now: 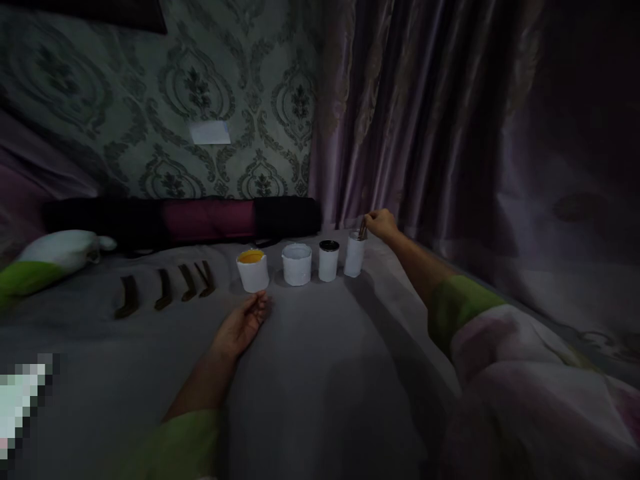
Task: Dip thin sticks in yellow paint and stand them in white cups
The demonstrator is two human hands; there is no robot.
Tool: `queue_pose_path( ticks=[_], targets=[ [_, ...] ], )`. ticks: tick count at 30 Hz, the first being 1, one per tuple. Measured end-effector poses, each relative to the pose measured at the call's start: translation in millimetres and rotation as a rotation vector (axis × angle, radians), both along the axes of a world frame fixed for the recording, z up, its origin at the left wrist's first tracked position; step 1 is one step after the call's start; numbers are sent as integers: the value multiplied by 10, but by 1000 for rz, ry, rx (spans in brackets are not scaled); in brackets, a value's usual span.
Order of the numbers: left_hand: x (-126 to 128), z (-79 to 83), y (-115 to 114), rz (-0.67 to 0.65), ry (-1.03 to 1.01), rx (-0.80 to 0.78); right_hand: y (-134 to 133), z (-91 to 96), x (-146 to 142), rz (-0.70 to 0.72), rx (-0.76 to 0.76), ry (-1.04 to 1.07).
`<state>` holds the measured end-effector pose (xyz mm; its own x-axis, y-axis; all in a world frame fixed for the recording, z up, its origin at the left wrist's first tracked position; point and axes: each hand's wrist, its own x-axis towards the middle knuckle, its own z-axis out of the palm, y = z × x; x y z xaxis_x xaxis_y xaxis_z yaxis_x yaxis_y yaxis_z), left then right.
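Note:
My right hand (382, 223) pinches a thin brown strip-like piece (363, 230) at the mouth of the tall white cylindrical container (355, 256). Its exact kind is too dark to make out. On the bed cover, palm partly up with loosely curled fingers, lies my left hand (246, 323); nothing shows in it. Just beyond its fingertips stands a white tub with a yellow inside (253, 275). Between that tub and the tall container are a wide white tub (297, 268) and a white can with a dark top (328, 263).
Several dark brown L-shaped pieces (163, 290) lie in a row at the left. Behind them stretches a long black and maroon roll (210, 219). A white and green object (55, 260) sits at the far left. Purple curtains (390, 100) hang behind my right hand.

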<state>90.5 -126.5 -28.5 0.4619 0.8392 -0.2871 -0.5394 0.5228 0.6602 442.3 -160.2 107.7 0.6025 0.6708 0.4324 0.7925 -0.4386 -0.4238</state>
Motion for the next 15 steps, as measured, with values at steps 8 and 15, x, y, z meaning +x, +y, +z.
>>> queue_pose_path(
  ticks=[8,15],
  targets=[
    [-2,-8,6,2,-3,9,9,-9,1,-13,-1,39],
    [2,-18,10,2,0,14,17,-37,36,-19,22,99]
  ],
)
